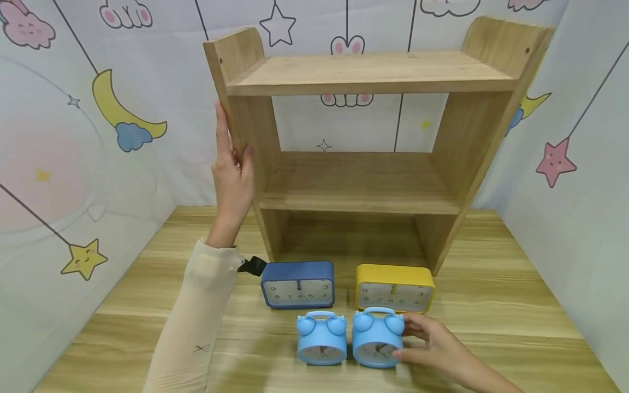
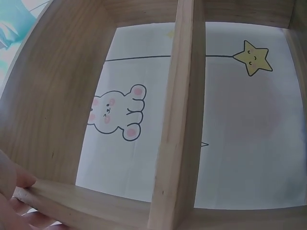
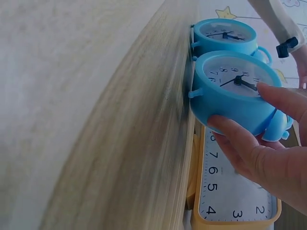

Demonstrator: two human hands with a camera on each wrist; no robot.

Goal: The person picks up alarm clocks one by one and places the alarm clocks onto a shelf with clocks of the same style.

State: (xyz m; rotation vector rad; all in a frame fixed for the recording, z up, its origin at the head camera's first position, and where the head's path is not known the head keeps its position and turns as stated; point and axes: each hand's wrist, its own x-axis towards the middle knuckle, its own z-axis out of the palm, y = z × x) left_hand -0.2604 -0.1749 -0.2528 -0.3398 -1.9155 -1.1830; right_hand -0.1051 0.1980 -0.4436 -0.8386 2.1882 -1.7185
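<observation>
The right light-blue clock is standing on the table beside its twin; the right hand is pinching it, a leftward slip risking a collision. The left hand is gripping the shelf, tugging risking a tip.

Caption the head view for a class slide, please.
Left hand grips a wooden shelf; right hand holds a light-blue clock beside a matching clock, near a dark-blue clock and yellow clock.

Yellow clock partly behind fingers
</observation>
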